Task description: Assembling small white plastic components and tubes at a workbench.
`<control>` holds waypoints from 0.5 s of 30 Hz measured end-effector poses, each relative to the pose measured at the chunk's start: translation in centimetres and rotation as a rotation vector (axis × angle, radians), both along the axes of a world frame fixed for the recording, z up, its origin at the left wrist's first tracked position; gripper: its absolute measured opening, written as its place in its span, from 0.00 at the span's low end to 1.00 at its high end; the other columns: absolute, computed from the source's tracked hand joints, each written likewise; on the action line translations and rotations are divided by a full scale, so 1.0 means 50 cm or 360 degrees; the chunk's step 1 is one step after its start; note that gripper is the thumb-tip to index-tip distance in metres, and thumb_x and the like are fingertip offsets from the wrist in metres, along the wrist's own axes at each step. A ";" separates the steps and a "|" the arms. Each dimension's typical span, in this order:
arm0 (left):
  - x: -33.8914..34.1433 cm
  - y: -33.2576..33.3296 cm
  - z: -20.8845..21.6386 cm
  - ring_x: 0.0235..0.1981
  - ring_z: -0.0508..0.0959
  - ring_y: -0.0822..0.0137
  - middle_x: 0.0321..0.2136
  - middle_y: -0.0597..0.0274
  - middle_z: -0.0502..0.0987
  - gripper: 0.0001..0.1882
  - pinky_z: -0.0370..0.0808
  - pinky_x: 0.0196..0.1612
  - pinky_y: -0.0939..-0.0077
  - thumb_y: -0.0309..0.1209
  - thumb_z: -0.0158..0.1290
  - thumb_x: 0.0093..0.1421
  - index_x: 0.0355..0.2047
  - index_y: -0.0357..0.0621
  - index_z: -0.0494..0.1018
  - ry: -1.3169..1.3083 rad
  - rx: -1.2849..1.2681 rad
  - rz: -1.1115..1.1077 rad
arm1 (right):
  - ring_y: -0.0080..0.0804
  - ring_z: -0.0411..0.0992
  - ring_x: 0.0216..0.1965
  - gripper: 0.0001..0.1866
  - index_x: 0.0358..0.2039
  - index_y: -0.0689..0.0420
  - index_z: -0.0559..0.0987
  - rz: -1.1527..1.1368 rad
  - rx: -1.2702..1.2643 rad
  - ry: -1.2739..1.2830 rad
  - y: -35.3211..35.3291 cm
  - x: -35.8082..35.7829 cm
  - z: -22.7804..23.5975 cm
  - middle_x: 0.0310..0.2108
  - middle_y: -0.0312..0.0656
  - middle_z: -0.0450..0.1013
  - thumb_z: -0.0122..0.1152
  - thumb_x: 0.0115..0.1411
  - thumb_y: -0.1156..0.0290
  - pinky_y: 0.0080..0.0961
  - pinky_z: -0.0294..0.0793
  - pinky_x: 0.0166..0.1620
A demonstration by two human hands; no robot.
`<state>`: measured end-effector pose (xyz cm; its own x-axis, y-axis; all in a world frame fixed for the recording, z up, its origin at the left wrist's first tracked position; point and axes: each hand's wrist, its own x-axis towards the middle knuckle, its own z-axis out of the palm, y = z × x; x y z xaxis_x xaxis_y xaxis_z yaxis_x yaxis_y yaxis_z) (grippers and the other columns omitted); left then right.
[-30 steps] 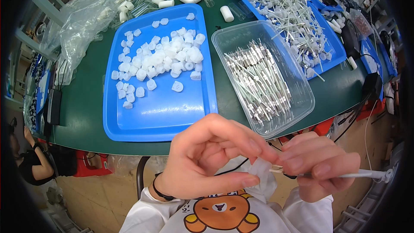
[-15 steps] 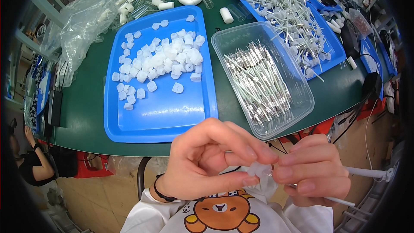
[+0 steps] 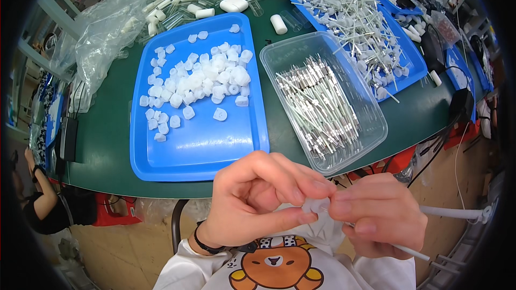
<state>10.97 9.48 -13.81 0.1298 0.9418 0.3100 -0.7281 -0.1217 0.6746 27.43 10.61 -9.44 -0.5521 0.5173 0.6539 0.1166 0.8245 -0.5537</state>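
Just beyond the table's near edge, my left hand (image 3: 252, 207) pinches a translucent white plastic cap (image 3: 316, 204) between thumb and fingertips. My right hand (image 3: 380, 212) is closed around a thin rod (image 3: 413, 252), whose pale end sticks out below the fingers. The right fingertips meet the cap's right side, and they hide the rod's other end. Beyond my left hand lies a blue tray (image 3: 199, 153) with a heap of similar caps (image 3: 207, 78). Past my right hand, a clear plastic box (image 3: 371, 131) holds many thin metal-and-white rods (image 3: 320, 110).
At the far right, another blue tray (image 3: 416, 67) is piled with rods fitted with caps (image 3: 355, 27). Glass tubes and white stoppers (image 3: 278, 24) are strewn along the back. Plastic bags (image 3: 107, 37) lie at the left. Another person's arm (image 3: 45, 198) shows at the far left.
Both hands have shifted slightly left, keeping the cap and rod together. The right fingers now cover more of the cap's side. The view has moved a little.
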 end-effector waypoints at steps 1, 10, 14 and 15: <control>0.004 -0.002 0.005 0.32 0.73 0.53 0.27 0.55 0.69 0.15 0.74 0.33 0.65 0.14 0.55 0.39 0.23 0.41 0.61 0.0077 -0.0045 0.0070 | 0.37 0.69 0.31 0.19 0.34 0.59 0.64 0.0006 -0.0006 -0.0013 0.001 0.003 0.003 0.32 0.49 0.70 0.54 0.39 0.87 0.26 0.68 0.30; -0.001 -0.003 0.003 0.31 0.74 0.54 0.27 0.53 0.70 0.15 0.74 0.32 0.65 0.15 0.56 0.40 0.23 0.40 0.61 0.0108 -0.0131 0.0059 | 0.37 0.71 0.25 0.14 0.31 0.61 0.67 0.0122 -0.0043 0.0189 0.020 -0.003 -0.020 0.27 0.50 0.71 0.53 0.42 0.85 0.24 0.69 0.25; -0.016 0.004 -0.016 0.43 0.69 0.54 0.34 0.39 0.68 0.14 0.70 0.43 0.67 0.07 0.46 0.42 0.28 0.33 0.62 -0.0104 0.0045 -0.0198 | 0.37 0.71 0.26 0.13 0.31 0.61 0.67 0.0158 -0.0135 0.0198 0.021 -0.003 -0.016 0.27 0.50 0.71 0.54 0.42 0.85 0.25 0.70 0.26; -0.017 0.004 -0.017 0.43 0.69 0.54 0.34 0.39 0.68 0.14 0.70 0.43 0.67 0.07 0.46 0.42 0.28 0.33 0.62 -0.0106 0.0042 -0.0201 | 0.37 0.71 0.27 0.13 0.31 0.61 0.67 0.0155 -0.0146 0.0185 0.021 -0.002 -0.015 0.27 0.49 0.71 0.54 0.42 0.85 0.25 0.70 0.26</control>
<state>10.13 9.67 -14.65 0.2251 0.9107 0.3464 -0.7817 -0.0435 0.6222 27.30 11.65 -10.18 -0.5257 0.5253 0.6691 -0.0308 0.7743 -0.6321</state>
